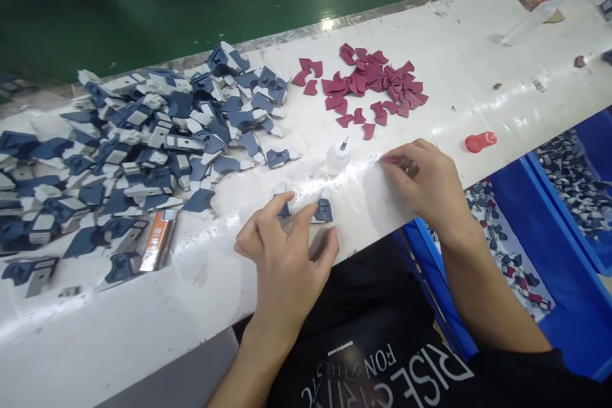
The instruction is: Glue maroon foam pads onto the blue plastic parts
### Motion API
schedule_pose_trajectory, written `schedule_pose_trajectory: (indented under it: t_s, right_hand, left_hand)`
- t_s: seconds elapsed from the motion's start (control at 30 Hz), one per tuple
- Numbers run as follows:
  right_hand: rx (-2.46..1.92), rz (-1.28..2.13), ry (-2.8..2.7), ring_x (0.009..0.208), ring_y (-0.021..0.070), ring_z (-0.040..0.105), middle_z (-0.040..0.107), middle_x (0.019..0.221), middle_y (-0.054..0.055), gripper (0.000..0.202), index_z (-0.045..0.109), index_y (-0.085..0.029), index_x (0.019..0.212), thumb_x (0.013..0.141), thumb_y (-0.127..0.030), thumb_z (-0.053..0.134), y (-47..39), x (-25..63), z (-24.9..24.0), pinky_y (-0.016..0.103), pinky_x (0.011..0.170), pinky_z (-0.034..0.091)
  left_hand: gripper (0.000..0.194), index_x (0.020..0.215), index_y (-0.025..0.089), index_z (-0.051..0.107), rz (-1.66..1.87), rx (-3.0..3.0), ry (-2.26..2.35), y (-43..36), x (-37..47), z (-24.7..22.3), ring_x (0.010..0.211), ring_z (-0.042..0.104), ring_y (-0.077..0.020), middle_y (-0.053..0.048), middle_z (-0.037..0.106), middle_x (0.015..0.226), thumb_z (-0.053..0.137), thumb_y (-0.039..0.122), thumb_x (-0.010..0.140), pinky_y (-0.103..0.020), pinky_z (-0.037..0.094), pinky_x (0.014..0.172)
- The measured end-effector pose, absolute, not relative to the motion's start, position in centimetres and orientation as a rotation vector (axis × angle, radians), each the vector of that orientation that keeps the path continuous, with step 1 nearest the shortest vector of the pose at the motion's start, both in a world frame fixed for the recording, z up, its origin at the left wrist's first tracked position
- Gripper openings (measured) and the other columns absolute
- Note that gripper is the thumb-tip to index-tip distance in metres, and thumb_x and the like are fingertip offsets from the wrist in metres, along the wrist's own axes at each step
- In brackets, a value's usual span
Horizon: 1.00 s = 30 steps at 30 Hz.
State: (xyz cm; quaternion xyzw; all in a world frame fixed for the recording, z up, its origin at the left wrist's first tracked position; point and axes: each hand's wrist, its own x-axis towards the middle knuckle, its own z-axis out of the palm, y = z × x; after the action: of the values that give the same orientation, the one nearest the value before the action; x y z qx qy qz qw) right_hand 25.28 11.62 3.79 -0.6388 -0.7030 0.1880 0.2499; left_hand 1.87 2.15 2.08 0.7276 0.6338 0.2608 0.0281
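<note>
My left hand [287, 248] is spread above the bench with its fingers apart. Its index fingertip is at the near edge of a small blue-and-white plastic part [324, 210], and a second such part [284, 209] lies partly hidden beneath the fingers. My right hand [428, 182] is closed in a pinch low over the bench; whatever is between the fingertips, if anything, is too small to make out. Between the hands stands a white squeeze bottle [337, 158] with a thin metal tip. Beyond it lies a loose pile of dark-red flat pieces [368, 80].
Many blue-and-white parts [157, 121] are heaped on the left of the white bench [191, 306], with an orange box [157, 241] in front. A red cap [480, 141] is at right. Blue bins [549, 229] holding parts stand below the bench's right edge.
</note>
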Motion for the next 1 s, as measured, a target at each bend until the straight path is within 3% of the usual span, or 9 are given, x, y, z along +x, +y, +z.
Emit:
schedule_pose_trajectory:
  t_s: [0.2,0.3,0.47,0.57,0.73,0.87,1.0]
  right_hand:
    - [-1.713,0.64,-2.094,0.105,0.0326,0.07,0.07,0.116,0.013,0.031,0.075,-0.022,0.127,0.098,-0.03,0.072,10.0,25.1,5.3,0.051,0.089,0.059]
    - [-1.756,0.629,-2.01,0.097,0.0293,0.071,0.071,0.113,0.012,0.025,0.076,-0.021,0.121,0.099,-0.031,0.074,9.6,25.1,5.0,0.049,0.084,0.061]
    - [-1.697,0.555,-2.04,0.084,0.0233,0.07,0.072,0.101,0.007,0.006,0.077,-0.02,0.104,0.099,-0.019,0.073,9.5,24.4,4.4,0.042,0.076,0.06]
    - [-1.64,0.486,-2.115,0.083,0.024,0.071,0.073,0.099,0.008,0.009,0.077,-0.019,0.1,0.102,-0.017,0.068,8.9,23.8,4.5,0.042,0.073,0.061]
    - [-1.448,0.559,-2.345,0.107,0.0309,0.071,0.074,0.117,0.014,0.028,0.074,-0.02,0.122,0.107,-0.009,0.054,5.5,23.2,5.2,0.05,0.09,0.066]
    - [-1.259,0.628,-2.567,0.126,0.0352,0.068,0.074,0.136,0.017,0.04,0.064,-0.014,0.145,0.106,-0.009,0.058,2.6,23.5,5.3,0.058,0.104,0.064]
    - [-1.111,0.536,-2.52,0.132,0.0328,0.068,0.074,0.143,0.018,0.048,0.061,-0.012,0.151,0.104,-0.002,0.061,1.6,24.6,3.8,0.054,0.105,0.066]
  left_hand:
    - [0.019,0.11,0.019,0.072,0.875,2.208,1.987,2.0,2.6,1.8,0.125,0.049,-0.0395,-0.021,0.062,0.136,0.079,0.022,0.092,-0.053,0.042,0.094]
    - [0.02,0.109,0.02,0.071,0.892,2.241,1.991,1.6,3.1,1.6,0.124,0.048,-0.0376,-0.019,0.064,0.132,0.08,0.022,0.092,-0.05,0.041,0.093]
    - [0.021,0.109,0.021,0.07,0.865,2.288,1.941,0.8,3.9,1.0,0.117,0.051,-0.0353,-0.018,0.064,0.127,0.081,0.026,0.092,-0.05,0.039,0.09]
    - [0.023,0.109,0.021,0.07,0.898,2.297,1.922,0.8,3.9,0.5,0.116,0.051,-0.0353,-0.017,0.064,0.125,0.083,0.028,0.091,-0.049,0.039,0.089]
    - [0.019,0.106,0.021,0.069,0.938,2.277,1.939,0.7,3.6,0.2,0.11,0.054,-0.0316,-0.015,0.066,0.118,0.081,0.025,0.093,-0.047,0.04,0.087]
    - [0.017,0.104,0.019,0.07,0.958,2.212,1.99,0.5,3.8,0.5,0.109,0.054,-0.0318,-0.016,0.066,0.116,0.082,0.024,0.092,-0.048,0.041,0.089]
    - [0.02,0.103,0.017,0.071,0.98,2.193,1.989,0.7,4.1,0.7,0.11,0.054,-0.0319,-0.017,0.067,0.116,0.084,0.026,0.091,-0.048,0.041,0.092]
